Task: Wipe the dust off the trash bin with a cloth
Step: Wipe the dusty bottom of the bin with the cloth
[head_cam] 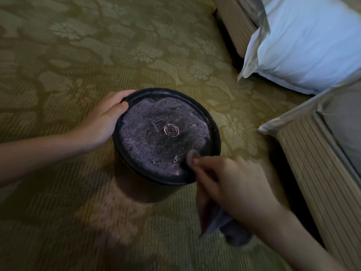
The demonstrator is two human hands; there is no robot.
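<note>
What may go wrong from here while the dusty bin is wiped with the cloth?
1. The right hand wipes with the cloth at the near edge of the bin, so dust may fall onto the carpet.
2. Only the left hand grips the bin, on one side; a hard push might tilt or slide it.
3. Raised dust may settle on the white pillow nearby.

Dim, warm yellow-green light lies over the patterned carpet [97, 45]; cooler, brighter light falls on the white pillow [312, 45] at upper right. The round black plastic trash bin [156, 137] casts a soft shadow toward the viewer, its dusty top gleaming purple-grey. Of the 2 hands, the right hand [236, 184] and the grey cloth [222, 225] it grips are motion-blurred; the left hand [105, 120] is sharp. Lines bow toward the borders.
</note>
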